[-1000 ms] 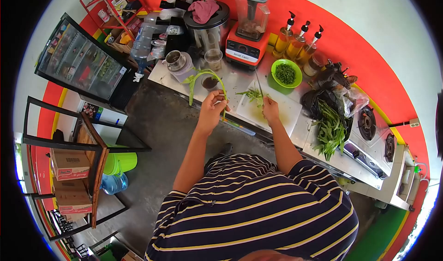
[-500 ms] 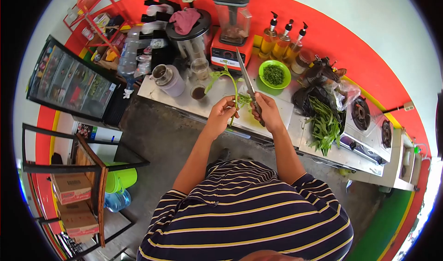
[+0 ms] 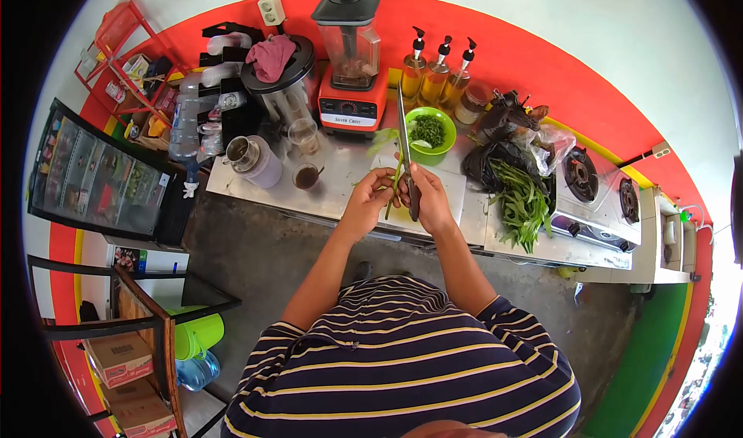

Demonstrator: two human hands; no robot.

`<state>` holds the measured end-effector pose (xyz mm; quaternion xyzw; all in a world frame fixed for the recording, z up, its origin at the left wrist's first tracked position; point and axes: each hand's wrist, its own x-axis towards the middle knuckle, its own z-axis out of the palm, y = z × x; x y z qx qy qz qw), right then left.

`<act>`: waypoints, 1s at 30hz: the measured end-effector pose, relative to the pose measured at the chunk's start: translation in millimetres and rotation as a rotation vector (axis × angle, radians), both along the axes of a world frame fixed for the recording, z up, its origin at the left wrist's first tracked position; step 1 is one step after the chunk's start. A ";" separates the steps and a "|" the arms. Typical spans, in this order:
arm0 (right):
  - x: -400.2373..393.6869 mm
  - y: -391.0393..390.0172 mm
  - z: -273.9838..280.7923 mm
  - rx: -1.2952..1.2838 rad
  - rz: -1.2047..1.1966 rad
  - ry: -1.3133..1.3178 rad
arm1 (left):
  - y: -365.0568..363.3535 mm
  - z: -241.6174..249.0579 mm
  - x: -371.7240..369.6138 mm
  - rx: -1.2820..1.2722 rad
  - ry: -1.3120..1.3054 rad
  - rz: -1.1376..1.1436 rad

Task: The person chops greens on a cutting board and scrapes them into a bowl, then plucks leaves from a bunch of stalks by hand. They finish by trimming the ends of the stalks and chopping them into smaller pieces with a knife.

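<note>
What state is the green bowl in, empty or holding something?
Holding something: chopped greens show inside the green bowl. How deep they lie, I cannot tell from this view.

The light is bright and fairly even; white glare burns out the far right edge, fringed with blue; the steel counter [image 3: 340, 169] carries a soft sheen, while the floor [image 3: 255, 244] looks darker; wide-lens distortion bends the red wall [image 3: 511, 63] into an arc, with black corners around it; a green leaf [image 3: 385, 138] is blurred, its outline smeared.
</note>
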<state>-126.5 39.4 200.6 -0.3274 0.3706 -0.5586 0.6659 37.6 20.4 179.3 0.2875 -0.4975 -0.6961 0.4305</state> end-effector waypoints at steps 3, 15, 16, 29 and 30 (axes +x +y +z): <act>3.8 0.9 -4.2 -0.052 -0.034 0.002 | -2.7 1.7 -1.5 -0.025 -0.031 0.018; 24.9 0.9 -4.6 -0.255 -0.206 0.377 | -3.4 20.1 -4.3 -0.232 -0.318 0.166; 27.0 0.6 -4.2 -0.257 -0.201 0.374 | -2.5 23.3 -4.9 -0.233 -0.321 0.171; 32.5 9.2 -14.3 -0.265 -0.107 0.353 | 1.9 26.8 -2.9 -0.333 -0.363 0.423; 32.1 9.5 -14.5 -0.271 -0.106 0.342 | 2.5 25.6 -3.9 -0.314 -0.342 0.428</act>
